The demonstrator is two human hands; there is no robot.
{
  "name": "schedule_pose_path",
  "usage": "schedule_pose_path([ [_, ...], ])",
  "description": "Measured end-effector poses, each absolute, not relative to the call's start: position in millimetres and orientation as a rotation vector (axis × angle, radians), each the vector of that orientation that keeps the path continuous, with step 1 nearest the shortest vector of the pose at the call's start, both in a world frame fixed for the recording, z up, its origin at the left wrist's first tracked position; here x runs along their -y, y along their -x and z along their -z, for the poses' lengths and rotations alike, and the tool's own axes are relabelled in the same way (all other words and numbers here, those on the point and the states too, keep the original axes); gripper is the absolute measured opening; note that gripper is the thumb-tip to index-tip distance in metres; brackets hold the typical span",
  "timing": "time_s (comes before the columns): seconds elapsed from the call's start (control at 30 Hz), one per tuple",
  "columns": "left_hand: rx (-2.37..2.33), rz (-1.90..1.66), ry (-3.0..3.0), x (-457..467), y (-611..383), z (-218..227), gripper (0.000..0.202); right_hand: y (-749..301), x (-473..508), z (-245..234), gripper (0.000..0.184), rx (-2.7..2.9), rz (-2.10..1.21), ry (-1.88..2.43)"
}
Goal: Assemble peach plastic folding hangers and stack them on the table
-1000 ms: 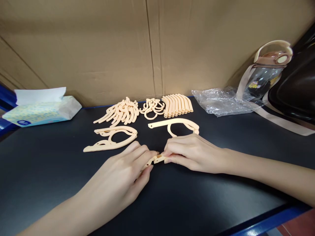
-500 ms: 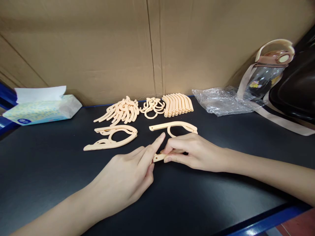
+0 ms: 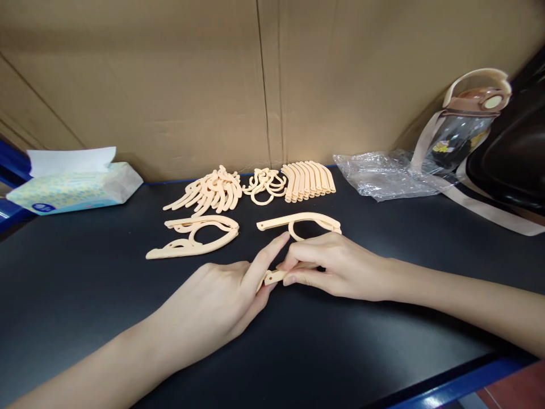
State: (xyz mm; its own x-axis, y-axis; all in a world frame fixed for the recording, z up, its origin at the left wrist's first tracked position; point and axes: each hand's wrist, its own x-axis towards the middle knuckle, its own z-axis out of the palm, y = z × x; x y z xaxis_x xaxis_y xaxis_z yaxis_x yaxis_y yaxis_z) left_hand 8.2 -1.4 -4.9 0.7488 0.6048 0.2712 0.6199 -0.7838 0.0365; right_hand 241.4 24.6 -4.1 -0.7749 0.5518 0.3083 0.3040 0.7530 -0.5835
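- Far left, a tissue pack [image 3: 72,190] sat on the black worktop [image 3: 298,352], one sheet poking out the top.
- Next along was a cream hanger [image 3: 213,248] lying flat, with a heap of curved cream pieces [image 3: 217,193] just behind it.
- Left hand [image 3: 217,298]: palm down in front of that hanger, index finger stuck out straight, thumb tucked underneath. It had a cream sliver [image 3: 261,280] pinched, but most of the grip was hidden, so I couldn't tell the part's full shape.
- Behind the gap between the hands was a little pile of hooks [image 3: 266,180].
- The holed cream piece [image 3: 273,276] was right between the hands, its left end by the left fingers and its right end in the right hand.
- A second hanger [image 3: 293,219] lay just behind the right hand, partly covered by it, and a neat row of arms [image 3: 307,179] sat further back.
- Right hand [image 3: 336,264]: thumb and finger pinched narrow on that holed piece.
- Way over right: a crinkly plastic bag [image 3: 374,173], then a strapped bottle [image 3: 462,139].
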Motion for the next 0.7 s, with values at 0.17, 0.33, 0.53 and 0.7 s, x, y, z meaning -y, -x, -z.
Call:
schedule_pose_path([
  [0.17,0.942,0.396,2.812,2.8,-7.8,6.8,0.051,-240.4,-26.3,4.2,0.011,2.474,-0.739,0.651],
  [0.33,0.882,0.358,2.784,4.5,-9.2,3.0,0.05,-241.0,-25.5,4.3,0.009,2.483,-0.764,0.667],
  [0.53,0.83,0.33,2.737,4.5,-11.3,1.1,0.045,-240.8,-25.9,4.4,0.011,2.487,-0.807,0.66],
  [0.7,0.825,0.329,2.717,4.4,-10.8,1.8,0.046,-240.3,-27.5,2.7,0.012,2.478,-0.806,0.644],
])
